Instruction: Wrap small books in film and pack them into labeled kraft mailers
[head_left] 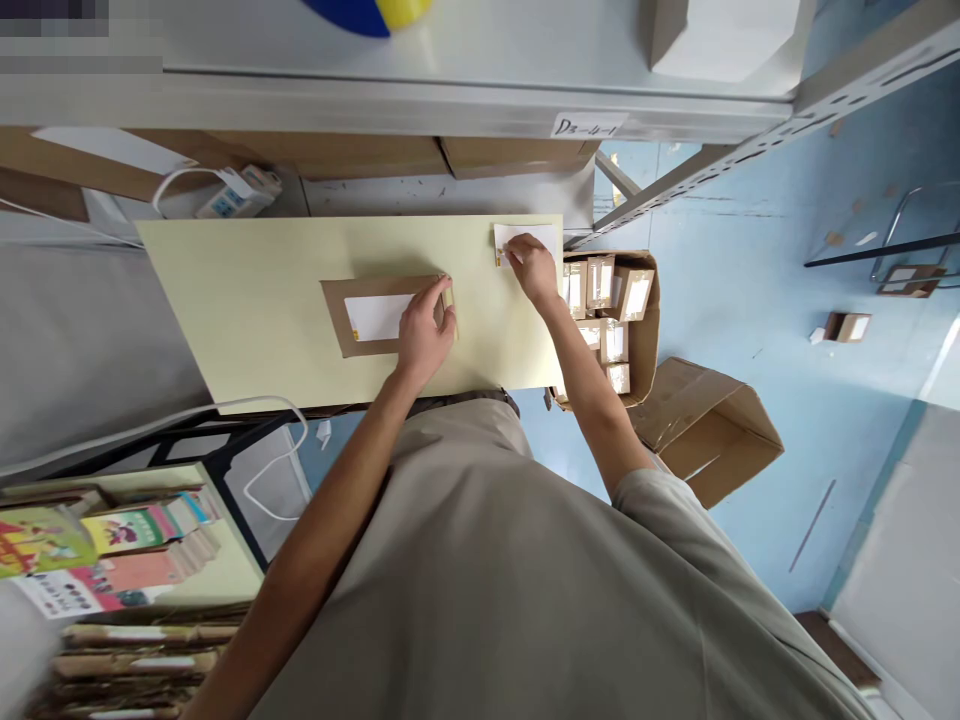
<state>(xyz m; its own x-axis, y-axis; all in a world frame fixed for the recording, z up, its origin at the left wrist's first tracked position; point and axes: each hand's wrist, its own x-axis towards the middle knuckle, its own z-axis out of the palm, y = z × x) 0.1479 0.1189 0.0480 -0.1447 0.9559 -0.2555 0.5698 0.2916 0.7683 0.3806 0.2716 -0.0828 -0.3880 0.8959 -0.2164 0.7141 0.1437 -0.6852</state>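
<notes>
A flat cardboard box [332, 312] with a white label [375, 318] on its top lies on the pale yellow tabletop [262, 260]. My left hand [426, 335] grips the right end of this box, its fingers curved over the top and its thumb at the end edge. Farther right, my right hand [532, 265] has its fingers pinched together on a small stack of white label sheets [544, 235] near the back right corner. Part of that stack is hidden under the hand.
Right of the tabletop stands an open carton [649, 340] filled with several small labelled boxes. An open cardboard box [724, 440] lies on the blue floor. A metal shelf [450, 105] runs along the back, near a power strip [240, 192]. Books [127, 530] lie at lower left.
</notes>
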